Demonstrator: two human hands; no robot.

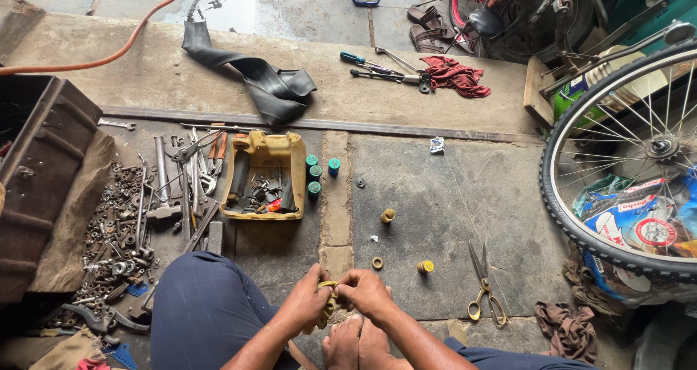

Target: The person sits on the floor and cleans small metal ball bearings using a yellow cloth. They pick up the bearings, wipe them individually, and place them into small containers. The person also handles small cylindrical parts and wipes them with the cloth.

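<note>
Both hands, left hand (308, 305) and right hand (365, 292), pinch a yellow piece (328, 297) between them.

Yellow tray (293, 154), red rag (456, 76) (scissors (485, 291) yellow-handled).

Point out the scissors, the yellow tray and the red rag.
scissors (482, 283), head view, on the pivot where the blades cross
yellow tray (269, 146), head view, on its far wall
red rag (455, 76), head view, on the middle of the cloth
</note>
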